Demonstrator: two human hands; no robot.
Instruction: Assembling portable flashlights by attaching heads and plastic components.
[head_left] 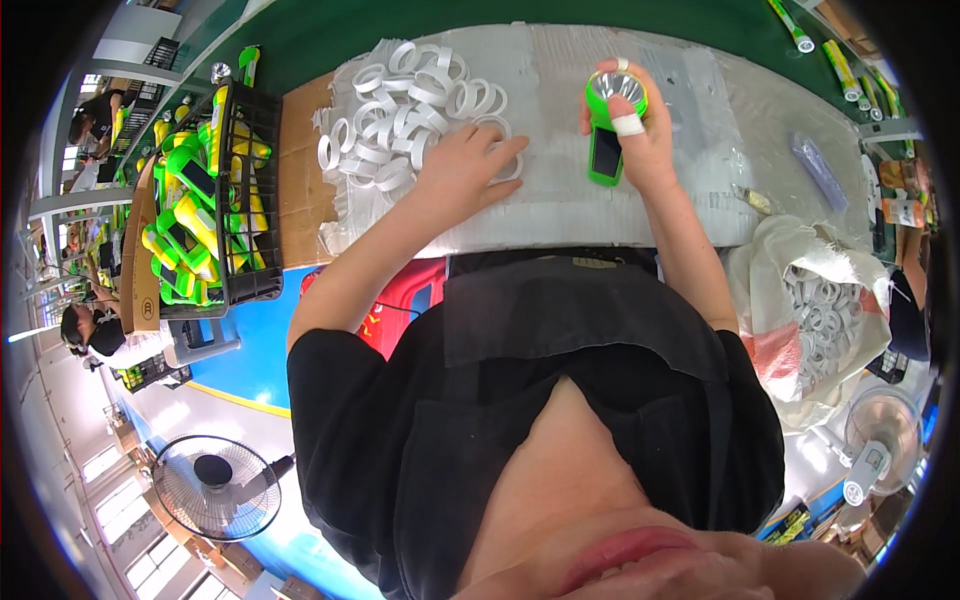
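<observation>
My right hand [652, 150] grips a green flashlight [606, 152] with a round silver reflector head and a dark panel on its body. White tape wraps the thumb and one finger of that hand. At the right side of a loose heap of white plastic rings [385, 125], my left hand [462, 172] reaches over the table with its fingers spread. One white ring [517, 168] lies partly behind those fingers; whether they touch it is hard to tell.
A black crate [245, 285] of green and yellow flashlights stands at left. The table [570, 225] is covered in plastic film. A white sack [755, 270] holding more rings is at right. Fans [213, 470] stand behind, and other people work at far left.
</observation>
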